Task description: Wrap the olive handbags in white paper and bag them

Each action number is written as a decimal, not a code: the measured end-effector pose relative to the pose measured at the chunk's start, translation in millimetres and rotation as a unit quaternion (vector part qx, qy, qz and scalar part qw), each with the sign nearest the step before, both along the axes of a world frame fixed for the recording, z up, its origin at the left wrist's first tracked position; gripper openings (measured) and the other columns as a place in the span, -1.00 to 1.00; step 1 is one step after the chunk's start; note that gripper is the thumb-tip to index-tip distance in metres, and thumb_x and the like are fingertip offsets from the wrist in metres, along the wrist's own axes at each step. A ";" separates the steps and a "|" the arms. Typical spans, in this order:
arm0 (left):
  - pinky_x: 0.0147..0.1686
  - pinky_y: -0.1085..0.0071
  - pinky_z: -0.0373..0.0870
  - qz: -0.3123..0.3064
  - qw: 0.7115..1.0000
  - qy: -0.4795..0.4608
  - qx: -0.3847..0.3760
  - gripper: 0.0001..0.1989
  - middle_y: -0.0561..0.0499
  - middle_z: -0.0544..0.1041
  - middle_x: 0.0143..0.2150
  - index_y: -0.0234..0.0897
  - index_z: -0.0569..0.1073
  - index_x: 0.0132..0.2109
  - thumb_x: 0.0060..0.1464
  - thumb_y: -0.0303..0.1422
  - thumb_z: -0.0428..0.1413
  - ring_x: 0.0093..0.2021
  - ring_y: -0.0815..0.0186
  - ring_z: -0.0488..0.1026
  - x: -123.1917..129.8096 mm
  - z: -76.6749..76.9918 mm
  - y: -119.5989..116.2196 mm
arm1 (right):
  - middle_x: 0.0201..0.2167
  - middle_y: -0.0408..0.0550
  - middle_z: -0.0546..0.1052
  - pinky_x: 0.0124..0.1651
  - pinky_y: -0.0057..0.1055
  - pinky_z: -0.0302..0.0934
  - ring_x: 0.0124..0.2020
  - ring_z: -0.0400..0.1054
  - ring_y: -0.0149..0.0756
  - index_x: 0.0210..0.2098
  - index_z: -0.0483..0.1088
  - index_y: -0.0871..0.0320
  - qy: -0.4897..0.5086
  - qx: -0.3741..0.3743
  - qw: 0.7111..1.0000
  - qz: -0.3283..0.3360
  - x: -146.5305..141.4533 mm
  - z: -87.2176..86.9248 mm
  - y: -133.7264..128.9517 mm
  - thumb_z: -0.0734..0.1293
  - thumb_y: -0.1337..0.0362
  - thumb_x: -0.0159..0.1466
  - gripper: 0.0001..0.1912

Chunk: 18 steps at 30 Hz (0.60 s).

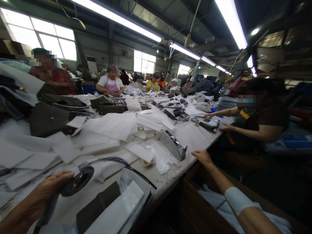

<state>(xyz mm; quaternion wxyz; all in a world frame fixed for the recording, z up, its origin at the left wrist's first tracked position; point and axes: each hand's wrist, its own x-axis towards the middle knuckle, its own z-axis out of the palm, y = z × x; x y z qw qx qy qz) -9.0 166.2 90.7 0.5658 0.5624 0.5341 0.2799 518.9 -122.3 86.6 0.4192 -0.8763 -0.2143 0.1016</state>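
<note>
My left hand (57,180) is closed on a dark bag strap (79,182) that curls in a loop, with a small white piece at the fingertips. The strap belongs to a dark handbag (98,204) lying at the table's near edge, partly covered by white sheets and clear film (129,198). My right hand (202,157) hovers by the table edge with its fingers pinched together; anything between them is too small to make out. Just left of it stands a grey tape dispenser (172,144), its cutting end towards my fingers.
White paper sheets (109,126) are heaped over the table, with dark handbags (51,118) at the left. Below my right arm is an open cardboard box (197,204) holding pale wrapped items. A co-worker (258,113) at the right handles another bag (209,124). Several people work farther back.
</note>
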 end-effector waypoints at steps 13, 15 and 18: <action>-0.49 0.47 0.20 0.016 0.985 -0.172 0.003 -0.65 0.04 0.48 -0.56 -0.33 0.44 -0.48 -0.39 -0.19 0.33 -0.56 0.39 0.33 7.6 3.8 -24.8 | -0.58 -0.26 0.50 -0.32 -0.35 0.27 -0.48 0.39 -0.32 0.19 0.28 0.11 0.268 0.154 0.798 0.517 -281.8 48.7 164.6 0.52 0.16 0.03 -0.23; -0.48 0.46 0.21 0.027 0.981 -0.190 0.000 -0.64 0.02 0.49 -0.53 -0.34 0.43 -0.44 -0.35 -0.19 0.33 -0.55 0.39 0.35 6.7 -0.5 -24.8 | -0.56 -0.25 0.50 -0.34 -0.35 0.26 -0.48 0.38 -0.32 0.17 0.27 0.13 0.283 0.169 0.777 0.536 -316.8 45.6 183.8 0.51 0.16 0.04 -0.26; -0.48 0.47 0.21 0.024 0.974 -0.224 -0.001 -0.65 0.05 0.48 -0.53 -0.33 0.41 -0.40 -0.29 -0.20 0.32 -0.55 0.41 0.34 5.6 -5.1 -28.3 | -0.54 -0.25 0.48 -0.45 -0.44 0.14 -0.53 0.31 -0.37 0.05 0.32 0.13 0.272 0.198 0.775 0.536 -349.8 36.7 201.4 0.50 0.13 0.06 -0.39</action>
